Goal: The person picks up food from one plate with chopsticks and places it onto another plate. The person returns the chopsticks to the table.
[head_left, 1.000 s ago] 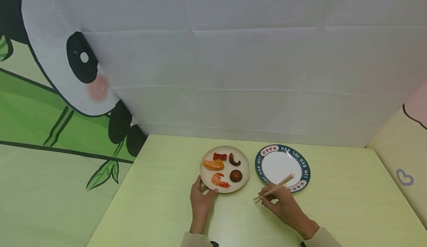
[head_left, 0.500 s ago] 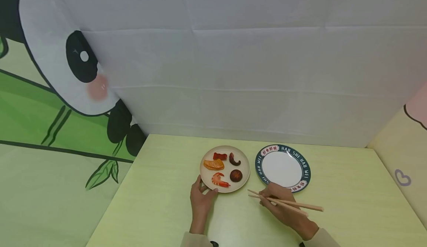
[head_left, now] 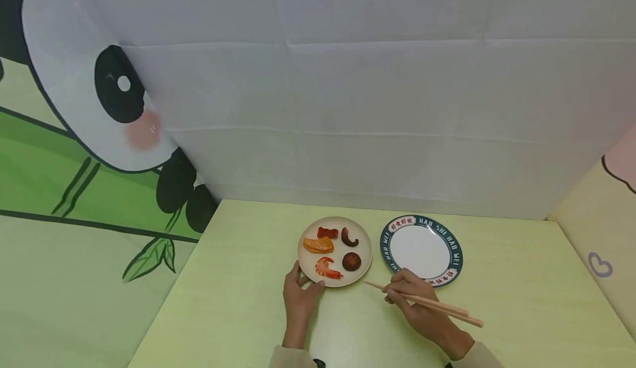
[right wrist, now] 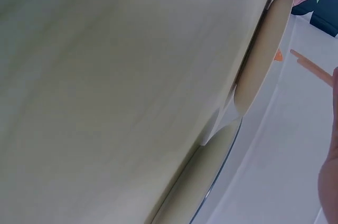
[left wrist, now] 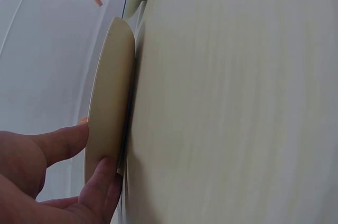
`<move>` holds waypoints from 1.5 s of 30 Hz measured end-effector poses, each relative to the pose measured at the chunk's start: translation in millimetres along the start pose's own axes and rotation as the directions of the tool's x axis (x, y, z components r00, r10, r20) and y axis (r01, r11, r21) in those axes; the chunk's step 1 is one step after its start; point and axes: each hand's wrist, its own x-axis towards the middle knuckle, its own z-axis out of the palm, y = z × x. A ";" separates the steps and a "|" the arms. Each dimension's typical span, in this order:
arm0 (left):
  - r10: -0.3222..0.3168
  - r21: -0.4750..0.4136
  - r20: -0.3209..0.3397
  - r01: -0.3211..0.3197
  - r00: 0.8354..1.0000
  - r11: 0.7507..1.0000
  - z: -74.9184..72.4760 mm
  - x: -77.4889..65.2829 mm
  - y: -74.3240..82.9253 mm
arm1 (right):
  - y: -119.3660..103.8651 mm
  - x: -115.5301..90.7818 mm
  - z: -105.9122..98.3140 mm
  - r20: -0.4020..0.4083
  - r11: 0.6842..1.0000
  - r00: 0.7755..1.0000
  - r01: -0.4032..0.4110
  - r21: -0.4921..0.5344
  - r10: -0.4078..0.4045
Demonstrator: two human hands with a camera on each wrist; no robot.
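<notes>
My left hand [head_left: 300, 302] pinches the near left rim of a round beige plate [head_left: 366, 249]; the left wrist view shows the thumb at the rim and fingers at its underside. On that plate lie an orange shrimp [head_left: 327, 268], a brown mushroom cap [head_left: 351, 261], an orange striped slice [head_left: 318, 245], a red piece [head_left: 327, 233] and a dark curled piece [head_left: 348, 239]. With my right hand [head_left: 419, 304] I hold a pair of wooden chopsticks [head_left: 444, 308], tips close together and pointing left, just short of the beige plate's near right rim.
A white plate [head_left: 419, 249] with a dark green lettered rim stands right of the beige one, just beyond my right hand. Both plates are on a pale yellow table [head_left: 238, 280]. A white sheet [head_left: 372, 108] hangs behind, with printed cloth at the sides.
In my right hand the chopsticks have swung round: their rear ends went from up over the white plate to down right, and the tips closed together. My left hand and the beige plate stayed still.
</notes>
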 end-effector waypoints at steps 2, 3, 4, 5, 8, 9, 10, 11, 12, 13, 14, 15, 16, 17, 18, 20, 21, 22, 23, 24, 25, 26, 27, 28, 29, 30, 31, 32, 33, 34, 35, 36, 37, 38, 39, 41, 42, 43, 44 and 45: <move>0.007 -0.007 0.004 -0.007 1.000 1.000 -0.5 -0.5 0.1 | 0.1 -0.1 0.3 -0.017 1.000 1.000 -0.001 -0.004 0.001; 0.012 -0.008 0.004 -0.012 1.000 1.000 -0.7 -0.8 0.7 | 0.2 0.0 0.4 -0.027 1.000 1.000 0.000 -0.019 -0.001; 0.015 -0.008 0.004 -0.015 1.000 1.000 -0.8 -1.2 1.3 | 0.3 0.2 0.5 -0.034 1.000 0.999 -0.007 -0.027 0.006; 0.015 -0.009 0.005 -0.015 1.000 1.000 -0.9 -1.5 1.8 | 0.4 0.2 0.5 -0.038 0.999 0.999 -0.017 -0.032 0.016; 0.009 0.000 0.000 -0.009 1.000 1.000 -0.1 -1.4 2.2 | 0.2 0.2 -0.2 -0.040 0.997 0.997 -0.071 -0.017 0.070; 0.007 0.002 -0.002 -0.007 1.000 1.000 0.1 -1.4 2.4 | -0.3 0.1 -0.7 -0.030 0.995 0.995 -0.097 0.022 0.098; 0.005 0.004 -0.003 -0.005 1.000 1.000 0.5 -1.2 2.4 | -1.0 -0.1 -1.3 -0.018 0.990 0.992 -0.127 0.063 0.128; 0.003 0.005 -0.004 -0.003 1.000 1.000 0.5 -1.3 2.7 | -1.7 -0.3 -2.0 -0.005 0.982 0.988 -0.153 0.109 0.154; 0.003 0.003 -0.004 -0.003 1.000 1.000 0.7 -1.3 2.8 | -2.5 -0.4 -2.5 0.008 0.971 0.984 -0.179 0.157 0.180; 0.003 0.003 -0.004 -0.003 1.000 1.000 0.7 -1.4 3.0 | -3.2 -0.5 -3.1 0.019 0.956 0.978 -0.208 0.208 0.208; 0.005 0.003 -0.003 -0.005 1.000 1.000 0.6 -1.5 3.1 | -3.7 -0.5 -3.4 0.029 0.944 0.975 -0.221 0.246 0.221; 0.007 0.004 -0.003 -0.007 1.000 1.000 0.6 -1.7 3.3 | -3.9 -0.6 -3.7 0.033 0.937 0.973 -0.230 0.263 0.230; 0.010 0.002 -0.002 -0.010 1.000 1.000 0.5 -1.8 3.9 | -4.0 -0.5 -3.8 0.031 0.935 0.972 -0.234 0.266 0.235; 0.013 0.003 -0.002 -0.013 1.000 1.000 0.4 -2.1 4.3 | -3.9 -0.3 -3.6 0.028 0.931 0.971 -0.235 0.278 0.237; 0.014 0.005 -0.003 -0.014 1.000 1.000 0.3 -2.2 4.4 | -3.6 -0.1 -3.3 0.022 0.929 0.972 -0.231 0.288 0.235; 0.017 0.012 -0.005 -0.017 1.000 1.000 0.2 -2.5 4.6 | -3.1 -0.2 -2.1 0.010 0.924 0.972 -0.226 0.308 0.234; 0.016 0.014 -0.006 -0.016 1.000 1.000 0.0 -2.7 4.6 | -2.7 -0.5 -1.4 0.003 0.923 0.973 -0.219 0.315 0.229; 0.014 0.015 -0.008 -0.013 1.000 1.000 -0.1 -2.9 4.7 | -2.6 -0.6 -0.7 -0.003 0.923 0.973 -0.216 0.317 0.229; 0.009 0.015 -0.011 -0.009 1.000 1.000 -0.2 -3.1 4.7 | -2.6 -0.6 0.0 -0.008 0.923 0.972 -0.219 0.316 0.233; 0.006 0.014 -0.012 -0.006 1.000 1.000 -0.3 -3.2 4.6 | -2.8 -0.8 0.5 -0.016 0.927 0.972 -0.220 0.304 0.236; 0.005 0.013 -0.012 -0.005 1.000 1.000 -0.4 -3.3 4.6 | -3.1 -1.0 0.8 -0.023 0.930 0.968 -0.232 0.286 0.249; 0.003 0.012 -0.012 -0.003 1.000 1.000 -0.5 -3.4 4.7 | -3.4 -1.0 1.0 -0.031 0.934 0.965 -0.244 0.259 0.261; 0.003 0.012 -0.012 -0.002 1.000 1.000 -0.5 -3.2 4.5 | -3.8 -1.0 0.9 -0.038 0.936 0.960 -0.261 0.234 0.277; 0.004 0.009 -0.013 -0.004 1.000 1.000 -0.6 -3.2 4.7 | -4.4 -1.0 0.7 -0.044 0.937 0.954 -0.280 0.207 0.295; 0.005 0.009 -0.012 -0.005 1.000 1.000 -0.6 -3.1 4.5 | -4.9 -1.0 0.4 -0.051 0.935 0.948 -0.298 0.195 0.313; 0.007 0.009 -0.010 -0.007 1.000 1.000 -0.6 -2.9 4.3 | -5.6 -1.1 0.1 -0.056 0.930 0.942 -0.314 0.190 0.330; 0.011 0.009 -0.011 -0.010 1.000 1.000 -0.6 -2.7 4.2 | -6.0 -1.3 -0.2 -0.061 0.925 0.936 -0.331 0.186 0.347; 0.013 0.009 -0.010 -0.013 1.000 1.000 -0.6 -2.5 4.0 | -6.6 -1.2 -0.3 -0.066 0.922 0.931 -0.341 0.184 0.358; 0.015 0.008 -0.010 -0.015 1.000 1.000 -0.7 -2.4 4.0 | -7.2 -1.2 -0.4 -0.072 0.919 0.929 -0.346 0.187 0.364; 0.018 0.005 -0.009 -0.017 1.000 1.000 -0.7 -2.2 3.8 | -7.7 -1.1 -0.3 -0.079 0.921 0.929 -0.341 0.189 0.361; 0.018 0.003 -0.008 -0.018 1.000 1.000 -0.7 -2.1 3.5 | -8.1 -1.0 0.0 -0.085 0.921 0.930 -0.337 0.197 0.359; 0.019 0.002 -0.008 -0.019 1.000 1.000 -0.8 -2.1 3.7 | -8.3 -0.9 0.4 -0.093 0.928 0.936 -0.319 0.193 0.341; 0.022 0.001 -0.007 -0.022 1.000 1.000 -0.8 -2.2 3.8 | -8.1 -0.6 0.7 -0.098 0.935 0.943 -0.294 0.198 0.317; 0.021 0.001 -0.007 -0.021 1.000 1.000 -0.8 -2.1 3.5 | -8.0 -0.4 1.2 -0.100 0.939 0.950 -0.269 0.214 0.295; 0.020 0.001 -0.007 -0.020 1.000 1.000 -0.8 -2.1 3.4 | -7.2 -0.4 1.6 -0.099 0.942 0.958 -0.241 0.232 0.269; 0.017 0.004 -0.008 -0.017 1.000 1.000 -0.8 -2.2 3.4 | -4.2 -1.2 2.5 -0.095 0.940 0.968 -0.196 0.279 0.231; 0.016 0.006 -0.008 -0.016 1.000 1.000 -0.8 -2.3 3.5 | -1.8 -2.2 3.2 -0.093 0.938 0.973 -0.175 0.299 0.211; 0.016 0.007 -0.008 -0.016 1.000 1.000 -0.8 -2.4 3.5 | 0.6 -3.2 3.8 -0.091 0.933 0.973 -0.173 0.315 0.211; 0.014 0.007 -0.010 -0.014 1.000 1.000 -0.8 -2.3 3.4 | 3.2 -4.6 4.4 -0.089 0.929 0.969 -0.190 0.316 0.229; 0.015 0.006 -0.010 -0.015 1.000 1.000 -0.8 -2.4 3.7 | 6.3 -6.3 5.0 -0.092 0.929 0.965 -0.207 0.306 0.246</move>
